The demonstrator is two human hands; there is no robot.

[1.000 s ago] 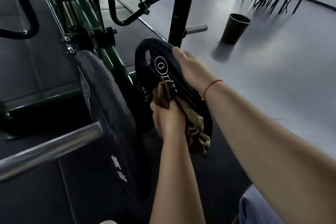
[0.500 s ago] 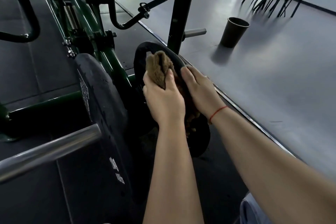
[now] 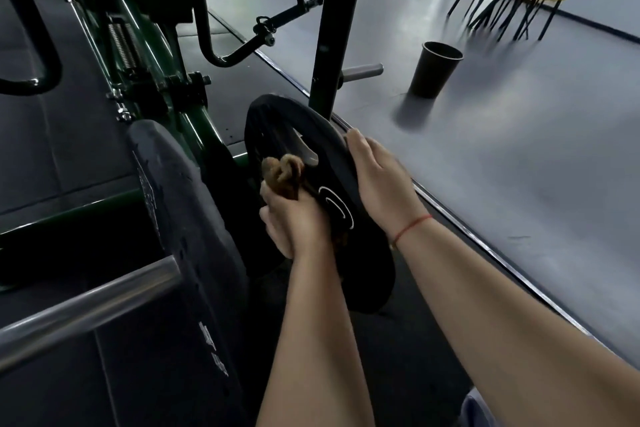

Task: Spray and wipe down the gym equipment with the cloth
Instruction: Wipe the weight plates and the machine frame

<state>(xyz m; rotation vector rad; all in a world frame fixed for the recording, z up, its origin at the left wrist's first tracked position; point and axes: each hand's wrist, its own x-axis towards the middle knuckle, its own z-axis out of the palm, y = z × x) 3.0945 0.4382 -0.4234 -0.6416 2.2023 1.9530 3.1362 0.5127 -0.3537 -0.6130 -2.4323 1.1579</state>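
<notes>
Grey gym floor [image 3: 519, 166] lay to the right; on dark matting [image 3: 242, 80] the weight plate [image 3: 277, 121] stood on edge, tilted, just before a black post [image 3: 332, 45]. The right hand [image 3: 381, 180] curled over its upper rim (steadying it, I judged). The left hand [image 3: 294, 222], nearer the face, clenched a bunched brown cloth [image 3: 282, 172] against the plate's middle; bare face lay above the cloth, away from the person.

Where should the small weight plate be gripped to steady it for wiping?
Upper right rim of the weight plate, from the right, where the right hand holds it. It stands on edge, and the left hand with the cloth occupies its face.
</notes>
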